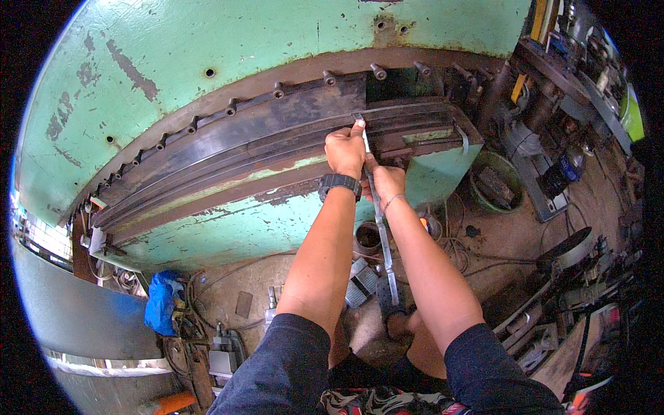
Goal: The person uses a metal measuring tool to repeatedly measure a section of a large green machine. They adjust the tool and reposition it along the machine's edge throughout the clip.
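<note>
The narrow metal strip (384, 242) is located at the front of the green press brake (228, 225), right of the machine's middle. Its upper end is at the dark tooling (228, 153); whether it touches the die cannot be determined. Its lower length runs down between the forearms toward the operator's foot and shows several kinks.

The left hand (344, 151) is closed around the strip near the upper end, thumb extended along it, presumably to control the end's position. The right hand (389, 183) grips the strip just below, fingers partly hidden; this second hold probably supports the hanging length and limits twisting.

A row of bolts (279, 90) projects along the lower edge of the upper beam (277, 41), apparently clamping the upper tool. A black wristwatch (339, 182) is worn on the left wrist, clear of the strip. A bucket (478, 199) containing dark pieces stands on the floor beside the machine's right end, possibly for offcuts. A blue bag (163, 302) lies at lower left.
</note>
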A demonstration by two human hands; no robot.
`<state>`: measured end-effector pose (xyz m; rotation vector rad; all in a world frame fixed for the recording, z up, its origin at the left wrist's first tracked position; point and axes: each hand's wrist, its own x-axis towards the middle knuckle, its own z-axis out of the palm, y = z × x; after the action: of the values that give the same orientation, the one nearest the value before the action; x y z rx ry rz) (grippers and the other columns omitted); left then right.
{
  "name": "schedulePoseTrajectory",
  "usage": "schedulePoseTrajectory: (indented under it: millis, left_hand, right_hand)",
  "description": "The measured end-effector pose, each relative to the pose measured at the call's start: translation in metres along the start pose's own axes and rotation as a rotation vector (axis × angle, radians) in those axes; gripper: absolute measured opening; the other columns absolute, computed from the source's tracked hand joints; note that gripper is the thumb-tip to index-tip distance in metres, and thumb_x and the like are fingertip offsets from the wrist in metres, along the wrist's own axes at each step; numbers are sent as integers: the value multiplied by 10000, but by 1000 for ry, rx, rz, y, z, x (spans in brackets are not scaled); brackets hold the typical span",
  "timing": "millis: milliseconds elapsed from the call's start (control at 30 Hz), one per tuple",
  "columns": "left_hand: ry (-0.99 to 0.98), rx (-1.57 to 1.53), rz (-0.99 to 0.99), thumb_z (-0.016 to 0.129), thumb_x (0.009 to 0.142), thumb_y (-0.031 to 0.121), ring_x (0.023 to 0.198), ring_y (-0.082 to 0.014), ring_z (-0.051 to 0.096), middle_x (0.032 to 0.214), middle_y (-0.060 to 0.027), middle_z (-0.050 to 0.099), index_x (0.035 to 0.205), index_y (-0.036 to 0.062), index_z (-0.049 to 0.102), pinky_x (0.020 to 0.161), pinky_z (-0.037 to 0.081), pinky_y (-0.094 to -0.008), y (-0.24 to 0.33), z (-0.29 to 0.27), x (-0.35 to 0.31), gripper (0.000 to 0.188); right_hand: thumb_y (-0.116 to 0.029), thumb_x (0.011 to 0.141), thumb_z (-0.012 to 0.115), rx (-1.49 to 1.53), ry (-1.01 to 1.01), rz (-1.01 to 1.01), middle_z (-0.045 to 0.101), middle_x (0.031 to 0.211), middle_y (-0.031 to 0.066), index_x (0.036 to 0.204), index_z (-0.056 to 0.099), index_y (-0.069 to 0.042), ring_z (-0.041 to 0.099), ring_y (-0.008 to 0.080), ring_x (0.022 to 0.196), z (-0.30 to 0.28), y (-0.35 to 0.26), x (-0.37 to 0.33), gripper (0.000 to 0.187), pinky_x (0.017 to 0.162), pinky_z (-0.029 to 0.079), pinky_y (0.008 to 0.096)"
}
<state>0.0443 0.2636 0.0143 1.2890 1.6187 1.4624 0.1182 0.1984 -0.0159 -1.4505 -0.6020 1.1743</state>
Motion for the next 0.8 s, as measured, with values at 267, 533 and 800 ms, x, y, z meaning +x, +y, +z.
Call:
schedulePoseTrajectory:
  millis: [267,533,800]
  left_hand:
    - [28,-77,-8,796,857,356,531,-188,385,528,-67,478,587,-36,557,560,423,-391,5,3,-3,534]
    - [-5,-89,7,758,876,403,593,-308,632,627,-223,624,689,-61,664,650,501,-445,5,3,5,509]
    - [-148,-452,-9,599,1020,302,728,-171,679,831,-118,694,983,-65,677,640,542,-315,-46,-58,-49,377]
  right_hand:
    - [-418,887,742,-6,4,-7,648,597,97,737,642,-29,600,208,402,-2,-6,-3,429,351,414,336]
    - [-477,859,770,4,-50,31,654,620,105,731,654,-12,621,212,450,-7,-17,-10,496,391,445,337]
    - [-575,808,785,-9,-39,30,666,665,106,850,649,-25,637,209,486,-18,-7,-1,568,414,478,331]
